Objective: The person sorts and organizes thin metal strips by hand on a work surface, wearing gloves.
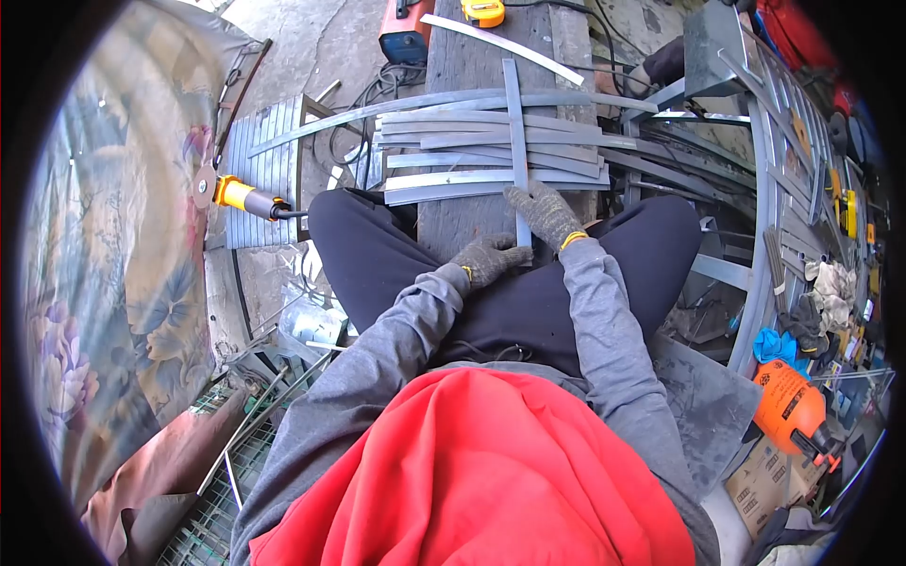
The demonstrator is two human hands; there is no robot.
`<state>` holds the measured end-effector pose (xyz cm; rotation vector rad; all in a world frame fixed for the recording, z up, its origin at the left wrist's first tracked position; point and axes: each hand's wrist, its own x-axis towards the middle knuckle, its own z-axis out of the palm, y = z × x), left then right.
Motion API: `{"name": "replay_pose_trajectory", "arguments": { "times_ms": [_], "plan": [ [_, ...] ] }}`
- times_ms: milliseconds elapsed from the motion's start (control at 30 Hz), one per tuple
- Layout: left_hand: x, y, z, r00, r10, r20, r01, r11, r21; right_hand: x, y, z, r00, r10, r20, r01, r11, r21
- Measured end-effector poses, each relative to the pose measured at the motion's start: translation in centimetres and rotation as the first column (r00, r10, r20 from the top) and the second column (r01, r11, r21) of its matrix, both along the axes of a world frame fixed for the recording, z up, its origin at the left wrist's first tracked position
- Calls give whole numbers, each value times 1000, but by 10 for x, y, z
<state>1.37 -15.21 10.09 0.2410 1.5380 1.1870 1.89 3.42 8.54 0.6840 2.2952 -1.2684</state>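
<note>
Two gloved hands at a lengthwise metal strip (516, 123).
Near the plank's (467, 66) right edge, it lies over crosswise strips (453, 180); the right hand (543, 212), half curled, covers it, the left hand (486, 261), loosely bent, meets its near end; whether either grips, I cannot tell.

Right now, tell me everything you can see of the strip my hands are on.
The strip is flat, narrow, plain grey and fairly straight, and looks like metal. It runs lengthwise along the bench, its far end leaning slightly left, and crosses over a spread of other strips. Your gloved right hand lies on it toward the near end, covering part of it; your gloved left hand is at that end. Whether it presses on every strip beneath isn't clear.
</note>
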Motion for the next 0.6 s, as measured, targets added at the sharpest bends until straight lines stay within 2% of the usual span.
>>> {"name": "replay_pose_trajectory", "arguments": {
  "times_ms": [67,100,167,267,367,600],
  "plan": [
    [-4,0,4,997,-47,58,47,999,-10,0,0,9,999,-20,31,23,993,-115],
    [-3,0,3,997,-50,56,51,999,-12,0,1,3,999,-24,29,27,993,-117],
    [-2,-1,-1,999,-38,18,38,999,-3,-1,2,-9,1000,4,11,-4,1000,-4],
    [-3,1,2,996,-89,-18,87,994,-69,0,-1,14,999,47,-3,-47,996,82],
    [0,-1,-11,999,-50,10,50,999,4,0,1,11,998,70,0,-70,992,103],
    [-6,0,-3,990,-131,-55,128,990,-62,0,-2,11,1000,18,17,-19,998,52]
  ]
}}
